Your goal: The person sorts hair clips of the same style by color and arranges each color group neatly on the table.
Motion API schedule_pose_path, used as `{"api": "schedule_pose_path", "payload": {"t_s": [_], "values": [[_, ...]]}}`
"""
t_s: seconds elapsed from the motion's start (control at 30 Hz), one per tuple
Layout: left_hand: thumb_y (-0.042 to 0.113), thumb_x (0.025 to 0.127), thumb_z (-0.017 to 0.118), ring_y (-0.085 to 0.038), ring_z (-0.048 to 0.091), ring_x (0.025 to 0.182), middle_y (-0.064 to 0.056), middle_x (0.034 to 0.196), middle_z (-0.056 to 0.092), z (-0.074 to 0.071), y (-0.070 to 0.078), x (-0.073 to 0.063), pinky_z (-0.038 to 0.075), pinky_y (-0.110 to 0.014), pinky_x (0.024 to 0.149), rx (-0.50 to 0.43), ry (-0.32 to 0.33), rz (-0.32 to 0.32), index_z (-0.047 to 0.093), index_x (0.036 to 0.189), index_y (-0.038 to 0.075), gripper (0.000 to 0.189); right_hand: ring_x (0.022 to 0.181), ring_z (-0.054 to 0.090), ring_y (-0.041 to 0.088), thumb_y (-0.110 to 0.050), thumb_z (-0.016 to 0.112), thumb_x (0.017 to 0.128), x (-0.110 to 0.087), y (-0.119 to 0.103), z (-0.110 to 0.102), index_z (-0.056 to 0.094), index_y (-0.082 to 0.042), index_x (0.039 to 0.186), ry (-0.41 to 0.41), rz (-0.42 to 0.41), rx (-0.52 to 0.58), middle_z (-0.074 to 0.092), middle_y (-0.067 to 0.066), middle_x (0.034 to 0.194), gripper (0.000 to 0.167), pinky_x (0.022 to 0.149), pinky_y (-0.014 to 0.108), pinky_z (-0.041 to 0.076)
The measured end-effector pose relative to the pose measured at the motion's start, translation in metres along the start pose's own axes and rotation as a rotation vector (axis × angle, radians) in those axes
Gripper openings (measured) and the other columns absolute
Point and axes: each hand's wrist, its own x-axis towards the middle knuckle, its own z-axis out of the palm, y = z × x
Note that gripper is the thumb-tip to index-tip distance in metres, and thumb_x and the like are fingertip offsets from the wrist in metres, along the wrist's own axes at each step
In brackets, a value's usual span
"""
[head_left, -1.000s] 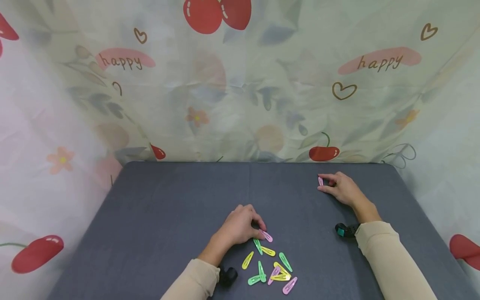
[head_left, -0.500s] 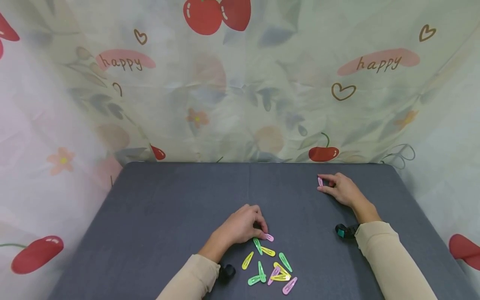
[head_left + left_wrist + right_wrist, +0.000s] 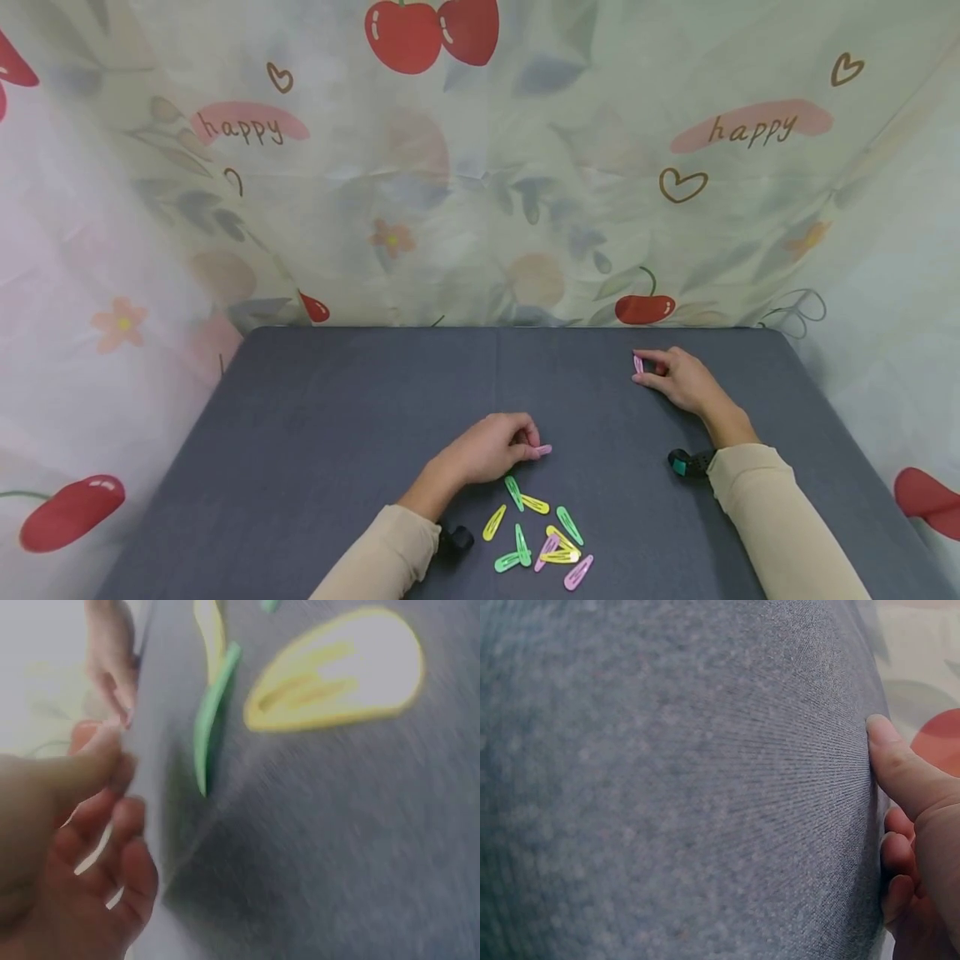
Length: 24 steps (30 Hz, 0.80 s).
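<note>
In the head view, my left hand (image 3: 487, 450) pinches a pink snap hair clip (image 3: 544, 450) between thumb and fingers, a little beyond a loose group of clips. My right hand (image 3: 684, 382), towards the far right of the table, holds another pink hair clip (image 3: 638, 364) between thumb and forefinger. Closest to the left hand lie a green clip (image 3: 513, 493) and a yellow clip (image 3: 536, 504). The left wrist view shows a large blurred yellow clip (image 3: 337, 675) beside that hand. From the right wrist, the thumb (image 3: 900, 761) shows, but its clip is hidden.
Several more yellow, green and pink clips lie near the table's front, among them a pink one (image 3: 578, 573) and a green one (image 3: 570, 526); some overlap. A dark grey cloth covers the table (image 3: 337, 417). A printed curtain (image 3: 480, 208) hangs behind it.
My left hand has picked up the pink clip from beside the green one and moved it slightly away from the group. The right hand stays put with its clip.
</note>
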Motion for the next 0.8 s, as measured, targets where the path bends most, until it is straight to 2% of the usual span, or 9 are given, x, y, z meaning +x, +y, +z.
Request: {"api": "schedule_pose_path", "payload": {"t_s": [0.13, 0.2, 0.3, 0.5, 0.63, 0.8], "values": [[0.024, 0.103, 0.062, -0.008, 0.054, 0.075, 0.003, 0.089, 0.062, -0.003, 0.002, 0.002, 0.044, -0.023, 0.069, -0.227, 0.051, -0.002, 0.07, 0.126, 0.017, 0.026, 0.075, 0.044, 0.017, -0.033, 0.074, 0.094, -0.001, 0.0, 0.0, 0.061, -0.006, 0.141, 0.007, 0.002, 0.002, 0.055, 0.006, 0.086, 0.056, 0.068, 0.031, 0.034], [0.021, 0.104, 0.059, -0.011, 0.053, 0.077, 0.001, 0.091, 0.06, -0.005, 0.003, 0.003, 0.043, -0.024, 0.069, -0.299, 0.064, -0.005, 0.068, 0.132, 0.016, 0.03, 0.074, 0.043, 0.017, -0.033, 0.074, 0.094, -0.001, 0.0, 0.001, 0.061, -0.006, 0.141, 0.015, -0.004, 0.002, 0.054, 0.006, 0.085, 0.056, 0.067, 0.03, 0.033], [0.019, 0.105, 0.057, -0.014, 0.055, 0.079, -0.001, 0.093, 0.06, -0.005, 0.005, 0.005, 0.045, -0.026, 0.071, -0.392, 0.09, -0.019, 0.069, 0.128, 0.015, 0.026, 0.074, 0.043, 0.017, -0.034, 0.074, 0.094, -0.001, 0.001, 0.001, 0.061, -0.005, 0.141, 0.02, -0.01, -0.002, 0.054, 0.006, 0.085, 0.056, 0.066, 0.03, 0.033], [0.013, 0.102, 0.063, -0.016, 0.067, 0.083, -0.011, 0.103, 0.072, -0.002, 0.008, 0.012, 0.056, -0.03, 0.076, -0.588, 0.149, -0.054, 0.064, 0.116, 0.004, 0.017, 0.074, 0.043, 0.017, -0.034, 0.074, 0.094, 0.0, 0.002, 0.003, 0.062, -0.006, 0.14, 0.029, -0.012, 0.0, 0.054, 0.006, 0.085, 0.055, 0.066, 0.03, 0.033], [0.014, 0.098, 0.068, -0.012, 0.069, 0.078, -0.011, 0.106, 0.079, 0.0, 0.009, 0.02, 0.057, -0.029, 0.075, -0.688, 0.18, -0.081, 0.063, 0.119, 0.0, 0.026, 0.074, 0.044, 0.017, -0.034, 0.074, 0.094, 0.0, 0.001, 0.003, 0.062, -0.006, 0.14, 0.03, -0.006, -0.001, 0.054, 0.006, 0.085, 0.055, 0.066, 0.03, 0.033], [0.012, 0.093, 0.075, -0.009, 0.068, 0.072, -0.011, 0.099, 0.08, 0.001, 0.012, 0.031, 0.059, -0.027, 0.071, -0.794, 0.25, -0.118, 0.065, 0.119, 0.0, 0.031, 0.074, 0.044, 0.018, -0.034, 0.074, 0.094, 0.0, 0.001, 0.004, 0.062, -0.007, 0.14, 0.03, 0.005, -0.001, 0.054, 0.006, 0.085, 0.055, 0.067, 0.03, 0.033]]}}
